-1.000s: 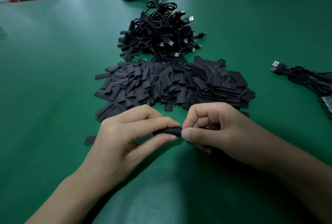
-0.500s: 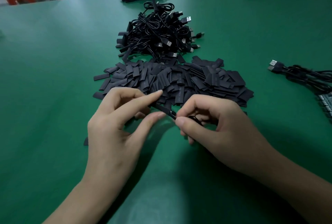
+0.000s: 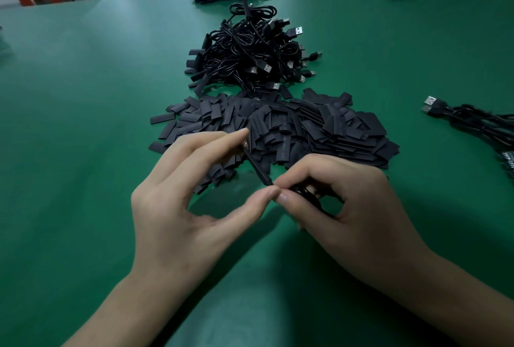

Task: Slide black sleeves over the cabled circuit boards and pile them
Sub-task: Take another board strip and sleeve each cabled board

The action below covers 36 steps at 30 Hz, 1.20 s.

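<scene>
The left hand (image 3: 189, 207) is pinching the black sleeve (image 3: 258, 167) end to end between forefinger and thumb, above the green table (image 3: 83, 124). The right hand (image 3: 350, 207) is gripping its coiled cable (image 3: 306, 193). Beyond are lying loose sleeves (image 3: 319, 129), then piled USB cables (image 3: 250, 54).

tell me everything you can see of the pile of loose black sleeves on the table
The pile of sleeves is a wide, low heap of many short flat black strips, matte like flattened tubing, some with faint pale print. They lie crisscrossed and overlapping on the green table, a few strays at the left edge. Behind, it meets the heap of USB cables. The left hand overlaps its near edge in view; contact can't be told.
</scene>
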Each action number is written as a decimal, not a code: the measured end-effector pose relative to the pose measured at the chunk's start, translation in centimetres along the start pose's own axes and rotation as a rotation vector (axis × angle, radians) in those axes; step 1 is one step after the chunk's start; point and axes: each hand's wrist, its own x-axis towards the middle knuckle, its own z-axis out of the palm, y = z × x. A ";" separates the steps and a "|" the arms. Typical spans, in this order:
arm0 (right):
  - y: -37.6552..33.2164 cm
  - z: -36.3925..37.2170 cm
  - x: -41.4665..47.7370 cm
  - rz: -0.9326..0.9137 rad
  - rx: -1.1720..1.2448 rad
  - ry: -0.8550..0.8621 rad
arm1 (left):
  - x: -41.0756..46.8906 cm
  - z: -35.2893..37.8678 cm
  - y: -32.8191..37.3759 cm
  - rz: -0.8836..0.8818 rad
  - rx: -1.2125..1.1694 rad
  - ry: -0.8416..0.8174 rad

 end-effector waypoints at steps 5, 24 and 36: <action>-0.1 0.0 0.0 -0.009 0.002 0.001 | -0.6 -0.2 -0.8 -0.070 0.026 -0.049; 0.7 0.2 -0.1 0.167 0.270 -0.080 | 0.2 0.4 -0.5 -0.113 -0.159 -0.109; -0.1 0.4 -0.1 0.086 0.012 -0.013 | 0.2 1.2 0.6 -0.123 -0.020 -0.074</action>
